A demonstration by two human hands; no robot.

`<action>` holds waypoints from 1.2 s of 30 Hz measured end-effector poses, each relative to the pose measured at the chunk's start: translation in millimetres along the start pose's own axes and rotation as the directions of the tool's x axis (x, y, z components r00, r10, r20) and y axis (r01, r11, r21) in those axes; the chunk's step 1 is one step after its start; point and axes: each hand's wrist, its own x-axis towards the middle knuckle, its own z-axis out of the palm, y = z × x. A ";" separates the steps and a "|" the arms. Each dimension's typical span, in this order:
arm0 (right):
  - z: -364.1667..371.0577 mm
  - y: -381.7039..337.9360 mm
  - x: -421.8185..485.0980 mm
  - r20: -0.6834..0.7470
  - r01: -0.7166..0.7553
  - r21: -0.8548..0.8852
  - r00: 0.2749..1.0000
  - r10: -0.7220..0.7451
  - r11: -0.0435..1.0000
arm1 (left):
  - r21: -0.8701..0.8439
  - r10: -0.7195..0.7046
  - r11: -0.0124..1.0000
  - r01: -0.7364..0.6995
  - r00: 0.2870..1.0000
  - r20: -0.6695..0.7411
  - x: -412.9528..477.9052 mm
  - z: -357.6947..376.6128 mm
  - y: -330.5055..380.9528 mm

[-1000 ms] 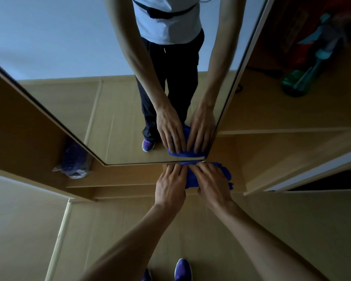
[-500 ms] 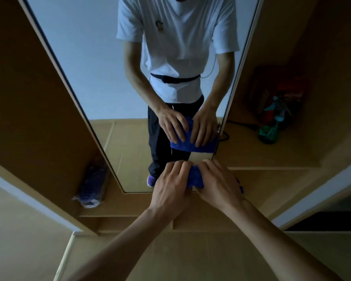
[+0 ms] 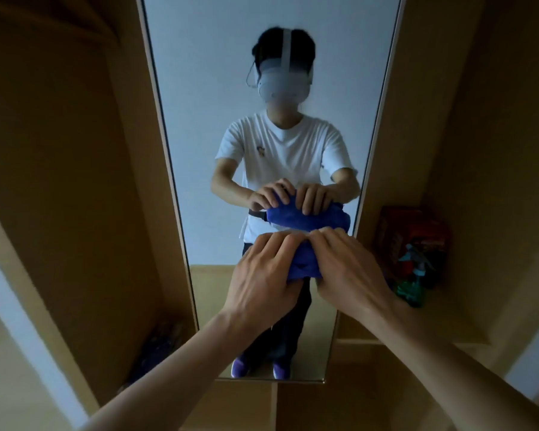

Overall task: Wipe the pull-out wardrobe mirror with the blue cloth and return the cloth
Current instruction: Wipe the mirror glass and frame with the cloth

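Both hands pressed the cloth (image 3: 304, 264) against the mirror (image 3: 199, 88), about halfway up the glass. The left hand (image 3: 262, 275) and right hand (image 3: 349, 269) lay side by side on it, fingers curled over its bunched top edge, gripping it.

A red box (image 3: 413, 234) stands on the wardrobe shelf (image 3: 442, 325). Just in front of it stands a green spray bottle (image 3: 413, 281). Far left, low down, lies a purple bundle (image 3: 156, 353).
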 end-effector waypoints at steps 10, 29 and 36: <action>-99.3 -15.5 68.9 -0.222 0.072 -0.190 0.968 -0.114 0.979 | 0.075 0.062 0.996 -0.050 0.984 -0.166 73.0 -93.1 -15.1; -260.0 6.3 210.1 -0.335 0.063 -0.207 0.933 -0.131 0.976 | 0.428 0.250 0.896 -0.119 0.932 -0.264 256.6 -212.0 -33.7; -300.0 27.7 255.8 -0.205 0.037 -0.270 0.974 -0.095 0.962 | 0.517 0.215 0.854 -0.055 0.943 -0.255 327.5 -229.0 -41.8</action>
